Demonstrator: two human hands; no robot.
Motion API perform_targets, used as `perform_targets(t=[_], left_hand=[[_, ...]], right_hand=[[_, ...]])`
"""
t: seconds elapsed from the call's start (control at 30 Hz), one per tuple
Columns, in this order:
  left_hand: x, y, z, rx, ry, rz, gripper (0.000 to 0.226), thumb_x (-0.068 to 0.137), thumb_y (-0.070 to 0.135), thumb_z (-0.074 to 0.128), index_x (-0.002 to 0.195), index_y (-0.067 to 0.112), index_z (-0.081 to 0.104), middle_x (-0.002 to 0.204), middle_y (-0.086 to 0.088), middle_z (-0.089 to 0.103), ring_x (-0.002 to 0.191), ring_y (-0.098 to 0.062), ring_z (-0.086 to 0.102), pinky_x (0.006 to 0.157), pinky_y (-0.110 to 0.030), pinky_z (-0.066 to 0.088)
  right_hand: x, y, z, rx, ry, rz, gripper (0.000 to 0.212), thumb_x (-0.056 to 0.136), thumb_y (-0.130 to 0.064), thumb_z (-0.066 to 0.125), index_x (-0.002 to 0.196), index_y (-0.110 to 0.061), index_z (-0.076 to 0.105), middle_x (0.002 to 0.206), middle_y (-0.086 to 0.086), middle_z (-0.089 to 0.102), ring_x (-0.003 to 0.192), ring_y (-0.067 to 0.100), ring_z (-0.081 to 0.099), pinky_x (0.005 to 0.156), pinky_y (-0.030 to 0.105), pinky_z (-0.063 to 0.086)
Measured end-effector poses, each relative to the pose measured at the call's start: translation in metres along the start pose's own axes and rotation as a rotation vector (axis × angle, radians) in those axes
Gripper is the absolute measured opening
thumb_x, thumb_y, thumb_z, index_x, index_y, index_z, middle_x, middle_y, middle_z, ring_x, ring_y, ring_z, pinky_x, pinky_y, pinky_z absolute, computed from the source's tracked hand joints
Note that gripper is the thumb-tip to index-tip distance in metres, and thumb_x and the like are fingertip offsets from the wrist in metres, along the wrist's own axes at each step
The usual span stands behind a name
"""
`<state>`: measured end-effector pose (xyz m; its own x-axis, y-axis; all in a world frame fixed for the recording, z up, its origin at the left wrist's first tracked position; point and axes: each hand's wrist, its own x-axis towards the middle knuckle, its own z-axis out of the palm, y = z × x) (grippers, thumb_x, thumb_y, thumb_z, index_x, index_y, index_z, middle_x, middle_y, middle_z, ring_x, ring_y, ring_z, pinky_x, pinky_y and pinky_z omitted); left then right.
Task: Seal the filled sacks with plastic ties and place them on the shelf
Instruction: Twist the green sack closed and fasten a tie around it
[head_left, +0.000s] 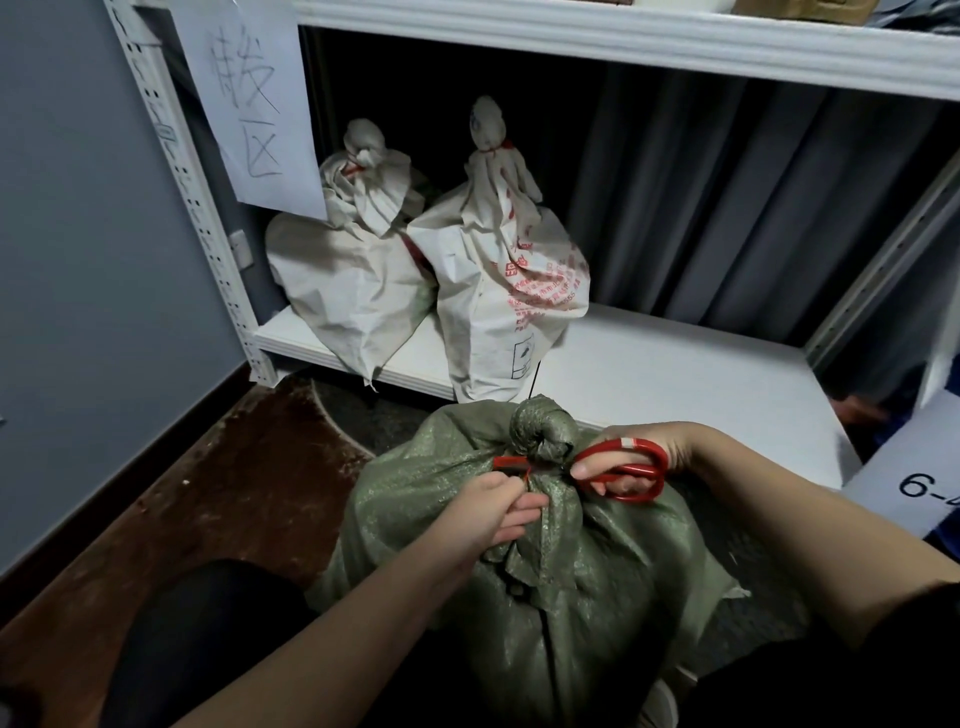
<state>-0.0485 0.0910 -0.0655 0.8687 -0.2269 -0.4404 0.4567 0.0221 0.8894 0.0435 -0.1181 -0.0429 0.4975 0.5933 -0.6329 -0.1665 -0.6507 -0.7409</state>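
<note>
A filled green woven sack stands on the floor in front of me, its neck bunched into a knob and bound by a red plastic tie. My left hand pinches the tie's loose end just below the neck. My right hand grips red-handled scissors, whose blades point left at the tie by the neck. Two white sacks, both tied with red ties, sit on the left of the white shelf.
The shelf's right part lies bare, with a dark curtain behind. A paper sign hangs on the perforated left upright. A grey wall stands at left, over a brown floor. A white panel marked "6-" stands at right.
</note>
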Motion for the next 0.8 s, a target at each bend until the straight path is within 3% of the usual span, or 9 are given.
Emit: perform_targets(t=[0.17,0.33,0.47,0.57,0.7,0.8], left_hand=[[0.001,0.003,0.000,-0.024,0.003,0.021,0.025,0.098,0.014,0.038,0.073,0.019,0.041,0.099,-0.001,0.071,0.092,-0.011,0.067,0.076,-0.019,0.050],[0.007,0.004,-0.007,-0.042,0.029,-0.031,0.018,0.097,0.017,0.040,0.080,0.020,0.046,0.095,0.001,0.072,0.088,-0.010,0.068,0.076,-0.022,0.049],[0.006,0.009,-0.005,-0.059,0.093,-0.016,0.020,0.098,0.016,0.041,0.078,0.019,0.048,0.085,0.001,0.068,0.071,-0.007,0.062,0.064,-0.020,0.043],[0.007,0.009,-0.004,-0.049,0.170,0.090,0.021,0.098,0.016,0.044,0.078,0.018,0.050,0.082,0.002,0.066,0.061,-0.005,0.054,0.056,-0.018,0.038],[0.004,0.013,0.004,-0.034,0.184,0.209,0.020,0.096,0.015,0.050,0.077,0.017,0.057,0.074,0.005,0.060,0.057,-0.004,0.047,0.049,-0.014,0.034],[0.001,0.023,0.019,-0.012,0.112,0.258,0.017,0.095,0.016,0.053,0.079,0.017,0.060,0.070,0.006,0.056,0.056,-0.003,0.044,0.048,-0.013,0.033]], right_hand=[[0.009,-0.003,0.000,-0.013,0.052,0.029,0.037,0.088,-0.041,0.059,0.073,-0.008,0.055,0.045,-0.002,0.047,0.033,0.006,0.041,0.039,0.014,0.035],[0.007,-0.004,0.003,0.130,0.063,0.104,0.035,0.087,-0.038,0.058,0.070,-0.010,0.050,0.045,-0.003,0.047,0.032,0.007,0.041,0.036,0.016,0.034],[-0.009,-0.004,0.019,0.098,0.075,0.115,0.035,0.075,-0.035,0.071,0.084,-0.006,0.053,0.052,-0.004,0.051,0.041,0.006,0.047,0.042,0.015,0.041],[-0.023,0.000,0.035,0.035,0.255,0.027,0.026,0.080,-0.019,0.074,0.091,-0.004,0.056,0.058,-0.002,0.057,0.046,0.006,0.054,0.046,0.017,0.046],[-0.039,-0.002,0.059,0.071,0.653,-0.079,0.019,0.079,-0.018,0.076,0.071,-0.014,0.059,0.049,-0.009,0.055,0.040,0.001,0.047,0.041,0.013,0.035],[-0.050,-0.009,0.080,0.299,0.755,-0.229,0.024,0.082,-0.016,0.073,0.060,-0.019,0.065,0.049,-0.010,0.051,0.041,0.000,0.040,0.042,0.010,0.029]])
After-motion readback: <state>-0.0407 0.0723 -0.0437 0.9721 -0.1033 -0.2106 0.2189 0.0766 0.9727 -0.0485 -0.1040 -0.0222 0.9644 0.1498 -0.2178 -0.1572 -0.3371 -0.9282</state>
